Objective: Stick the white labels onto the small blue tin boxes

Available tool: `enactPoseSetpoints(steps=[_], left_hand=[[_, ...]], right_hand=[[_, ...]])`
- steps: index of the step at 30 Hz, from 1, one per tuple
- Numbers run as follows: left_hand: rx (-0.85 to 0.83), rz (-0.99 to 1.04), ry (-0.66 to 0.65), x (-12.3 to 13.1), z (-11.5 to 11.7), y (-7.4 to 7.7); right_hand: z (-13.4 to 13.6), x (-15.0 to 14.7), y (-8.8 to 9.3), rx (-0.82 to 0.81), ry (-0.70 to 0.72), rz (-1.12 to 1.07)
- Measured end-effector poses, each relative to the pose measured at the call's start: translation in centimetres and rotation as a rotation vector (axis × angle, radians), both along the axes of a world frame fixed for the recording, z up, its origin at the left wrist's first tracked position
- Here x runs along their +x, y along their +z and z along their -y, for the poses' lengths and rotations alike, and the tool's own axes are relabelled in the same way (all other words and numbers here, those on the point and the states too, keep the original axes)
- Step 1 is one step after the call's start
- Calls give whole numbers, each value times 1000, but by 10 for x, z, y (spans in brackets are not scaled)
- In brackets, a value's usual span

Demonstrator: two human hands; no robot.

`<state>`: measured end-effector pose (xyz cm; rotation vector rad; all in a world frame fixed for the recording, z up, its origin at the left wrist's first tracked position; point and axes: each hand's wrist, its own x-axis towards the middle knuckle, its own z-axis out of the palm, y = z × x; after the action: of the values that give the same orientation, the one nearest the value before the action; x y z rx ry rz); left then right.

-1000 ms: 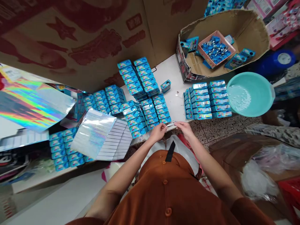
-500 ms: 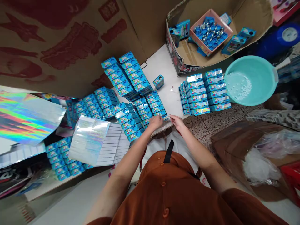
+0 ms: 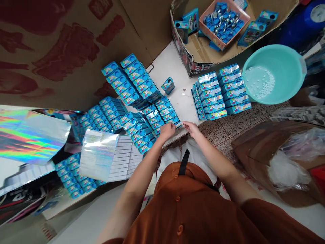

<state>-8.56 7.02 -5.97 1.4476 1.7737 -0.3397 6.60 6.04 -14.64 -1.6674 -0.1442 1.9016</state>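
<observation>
Strip [image 3: 179, 124], small and pale, over the front edge of a white table [image 3: 177, 79], pinched at one end by fingertips of the left hand [image 3: 167, 130], at the other by thumb and forefinger of the right hand [image 3: 192, 129]. Just beside the left hand, rows of blue boxes [image 3: 166, 110] with round recesses on top. Near the back, an open cardboard box [image 3: 200, 48] with several blue packs [image 3: 251, 34] and a pink tray [image 3: 214, 39] full of blue and silver caps [image 3: 224, 23]. Right of the stacks, a teal basin [image 3: 286, 76] with small white pellets [image 3: 262, 84] scattered inside. Lower right, clear plastic bags [image 3: 289, 173] in a brown box [image 3: 251, 150].
</observation>
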Motion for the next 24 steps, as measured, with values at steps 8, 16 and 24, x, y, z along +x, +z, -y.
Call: enactPoseSetpoints(steps=[8,16,24], left_hand=[[-31,-77,1,2,-1,-6],[9,-167,17,7,1,-8],[61,-189,21,10,5,-11]], right_hand=[[2,-5,-6,-6,26,21],[6,-9,-12,41,61,98],[8,-15,-15,120,130,277]])
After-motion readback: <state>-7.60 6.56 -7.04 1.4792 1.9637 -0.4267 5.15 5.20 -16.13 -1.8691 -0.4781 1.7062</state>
